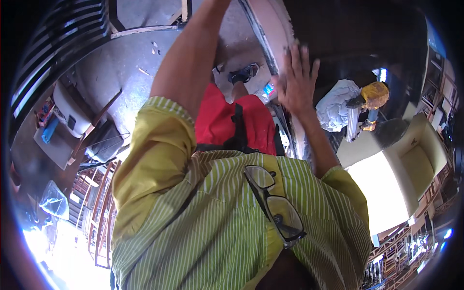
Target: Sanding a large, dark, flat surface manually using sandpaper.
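Note:
My right hand (297, 79) has its fingers stretched out and apart, with nothing held in them. It lies over the edge between a long pinkish panel (273, 24) and a broad dark surface (338, 29); whether the palm presses on them I cannot tell. My left forearm (186, 63) reaches up past the top edge of the view, so the left hand is out of sight. To the right of my right hand is a crumpled pale plastic bag (336, 104). Beside the bag is a yellow-orange object (374, 94), its kind unclear.
A cream padded seat-like piece (419, 162) stands at the right, by a brightly lit white surface (379, 193). At the left are a pale chair-like shell (72, 111) and wooden frames (102, 212). Small scraps lie on the grey floor (130, 53). Eyeglasses (278, 208) hang from my shirt.

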A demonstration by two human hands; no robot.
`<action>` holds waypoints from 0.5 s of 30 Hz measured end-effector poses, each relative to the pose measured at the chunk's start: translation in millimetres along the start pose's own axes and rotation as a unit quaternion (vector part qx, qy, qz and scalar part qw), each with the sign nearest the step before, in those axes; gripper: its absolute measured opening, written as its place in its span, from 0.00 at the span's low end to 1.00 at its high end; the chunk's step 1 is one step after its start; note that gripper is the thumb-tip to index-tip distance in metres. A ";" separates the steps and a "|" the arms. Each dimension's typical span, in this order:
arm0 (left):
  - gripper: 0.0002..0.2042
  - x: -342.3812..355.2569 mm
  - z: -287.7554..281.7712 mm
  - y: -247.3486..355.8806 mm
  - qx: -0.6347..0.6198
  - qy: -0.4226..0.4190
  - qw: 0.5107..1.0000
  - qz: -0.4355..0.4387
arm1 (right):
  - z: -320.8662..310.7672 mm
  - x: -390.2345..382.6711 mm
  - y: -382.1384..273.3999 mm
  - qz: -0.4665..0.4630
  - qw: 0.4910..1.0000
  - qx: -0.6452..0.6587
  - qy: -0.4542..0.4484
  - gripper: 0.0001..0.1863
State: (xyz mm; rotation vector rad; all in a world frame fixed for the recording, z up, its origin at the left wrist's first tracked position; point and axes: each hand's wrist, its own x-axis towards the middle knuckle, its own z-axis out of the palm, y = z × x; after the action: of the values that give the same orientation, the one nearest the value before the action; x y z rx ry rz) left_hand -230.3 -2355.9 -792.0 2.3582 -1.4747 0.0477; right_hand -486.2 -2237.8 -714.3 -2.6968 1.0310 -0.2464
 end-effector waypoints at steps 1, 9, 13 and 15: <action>0.19 1.9 3.2 3.1 0.019 0.081 0.996 -0.028 | 3.5 20.1 5.0 -0.014 1.000 -0.004 0.001 0.29; 0.25 -4.8 -9.9 14.1 -0.280 0.080 0.946 -0.140 | 33.5 83.4 17.0 -0.017 0.997 -0.073 0.007 0.30; 0.26 -1.1 -16.0 18.4 -0.306 0.103 0.934 -0.153 | 2.2 -39.7 3.5 0.096 0.989 -0.036 -0.105 0.30; 0.27 -1.0 -13.7 18.9 -0.336 0.029 0.916 -0.215 | -4.1 -78.0 -0.6 0.068 0.996 -0.022 -0.048 0.30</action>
State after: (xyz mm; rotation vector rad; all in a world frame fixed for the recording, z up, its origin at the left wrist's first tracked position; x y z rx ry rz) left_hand -245.1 -2358.1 -774.1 2.0045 -0.7363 -0.4281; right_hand -544.2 -2185.5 -715.7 -2.6331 1.1970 -0.0697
